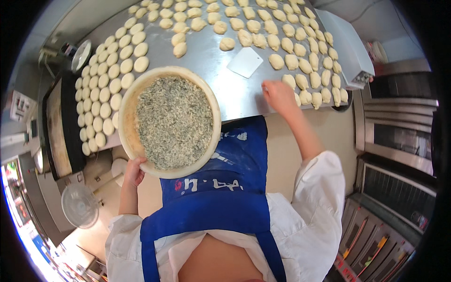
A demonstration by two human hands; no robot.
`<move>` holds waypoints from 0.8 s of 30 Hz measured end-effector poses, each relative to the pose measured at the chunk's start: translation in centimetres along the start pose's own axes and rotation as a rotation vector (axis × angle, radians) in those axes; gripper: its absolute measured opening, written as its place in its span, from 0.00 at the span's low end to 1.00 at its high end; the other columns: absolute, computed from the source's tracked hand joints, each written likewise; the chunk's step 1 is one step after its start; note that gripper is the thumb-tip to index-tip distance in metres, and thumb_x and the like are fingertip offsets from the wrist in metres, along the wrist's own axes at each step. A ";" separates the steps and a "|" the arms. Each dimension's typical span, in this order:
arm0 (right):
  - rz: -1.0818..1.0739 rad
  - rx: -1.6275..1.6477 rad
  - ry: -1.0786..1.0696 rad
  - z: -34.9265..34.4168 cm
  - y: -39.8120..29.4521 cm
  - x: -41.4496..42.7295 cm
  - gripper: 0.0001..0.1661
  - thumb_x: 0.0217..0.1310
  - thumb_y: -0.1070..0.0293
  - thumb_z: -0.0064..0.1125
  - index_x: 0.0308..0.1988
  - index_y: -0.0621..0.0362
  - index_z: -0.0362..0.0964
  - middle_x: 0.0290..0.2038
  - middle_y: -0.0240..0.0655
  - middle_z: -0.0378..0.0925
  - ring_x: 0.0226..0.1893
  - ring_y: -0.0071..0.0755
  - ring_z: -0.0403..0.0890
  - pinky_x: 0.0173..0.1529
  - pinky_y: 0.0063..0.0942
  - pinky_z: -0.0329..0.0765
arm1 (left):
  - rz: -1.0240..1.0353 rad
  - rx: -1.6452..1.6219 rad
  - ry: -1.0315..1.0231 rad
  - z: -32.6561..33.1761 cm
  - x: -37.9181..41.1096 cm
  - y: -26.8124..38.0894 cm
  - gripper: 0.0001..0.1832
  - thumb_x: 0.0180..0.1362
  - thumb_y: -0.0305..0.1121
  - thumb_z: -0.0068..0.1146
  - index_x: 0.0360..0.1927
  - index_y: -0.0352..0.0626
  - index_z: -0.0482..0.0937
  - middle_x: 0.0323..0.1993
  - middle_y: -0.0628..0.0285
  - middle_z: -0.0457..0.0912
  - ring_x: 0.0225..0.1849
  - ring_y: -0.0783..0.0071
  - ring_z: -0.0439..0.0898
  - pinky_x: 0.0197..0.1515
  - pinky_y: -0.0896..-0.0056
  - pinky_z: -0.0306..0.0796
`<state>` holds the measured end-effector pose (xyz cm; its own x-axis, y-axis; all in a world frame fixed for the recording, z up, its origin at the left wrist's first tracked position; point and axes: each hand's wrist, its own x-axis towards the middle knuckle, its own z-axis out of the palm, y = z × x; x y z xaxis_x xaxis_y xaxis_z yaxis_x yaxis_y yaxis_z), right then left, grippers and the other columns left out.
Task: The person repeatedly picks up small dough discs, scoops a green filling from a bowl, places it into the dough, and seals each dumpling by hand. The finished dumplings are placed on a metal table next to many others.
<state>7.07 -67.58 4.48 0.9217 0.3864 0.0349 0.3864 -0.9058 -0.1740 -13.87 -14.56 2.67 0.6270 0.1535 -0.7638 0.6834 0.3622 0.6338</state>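
Note:
My left hand [134,171] grips the lower left rim of a large round basin [215,141], which is tilted towards me at the table's front edge. A crumbly mix [176,123] of pale and dark green bits fills much of it. My right hand [280,96], fingers curled, is over the front of the steel table [208,58], close to pieces of dough [289,81]; whether it holds anything cannot be told. A white dough scraper [245,62] lies flat beyond it. Flattened dough rounds [115,85] stand in rows left of the basin.
More dough lumps [271,27] cover the table's far and right parts. A black-rimmed tray [58,127] and a metal bowl [81,55] are at the left. A pale box-shaped thing [345,46] borders the table's right side. Ovens [401,141] stand at the right, a fan [80,206] at the lower left.

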 end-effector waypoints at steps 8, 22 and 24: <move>-0.782 -0.556 0.171 7.7 0.9 14.3 0.18 0.62 0.71 0.49 0.52 0.53 0.66 0.39 0.33 0.79 0.35 0.38 0.83 0.36 0.33 0.75 | 0.079 0.040 0.184 -2.5 -0.8 -3.1 0.24 0.53 0.24 0.52 0.55 0.28 0.70 0.45 0.53 0.81 0.42 0.61 0.83 0.46 0.64 0.80; -0.450 -0.114 0.230 9.1 -10.0 16.2 0.05 0.57 0.69 0.51 0.31 0.55 0.73 0.27 0.33 0.79 0.34 0.40 0.81 0.32 0.39 0.78 | 0.220 0.229 0.226 -1.8 2.8 3.2 0.23 0.52 0.27 0.55 0.53 0.33 0.74 0.40 0.58 0.80 0.37 0.71 0.80 0.40 0.69 0.77; -0.204 -0.093 0.172 7.6 -9.8 18.9 0.06 0.60 0.68 0.51 0.33 0.56 0.74 0.30 0.38 0.81 0.35 0.42 0.82 0.35 0.41 0.79 | 0.534 0.237 0.372 0.7 3.7 3.9 0.21 0.56 0.27 0.55 0.54 0.33 0.75 0.41 0.58 0.82 0.38 0.74 0.80 0.41 0.73 0.75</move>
<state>20.45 -50.03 -0.60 0.8136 0.5348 0.2280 0.5592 -0.8272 -0.0553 -8.65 -13.20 2.43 0.7595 0.5750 -0.3042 0.4067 -0.0548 0.9119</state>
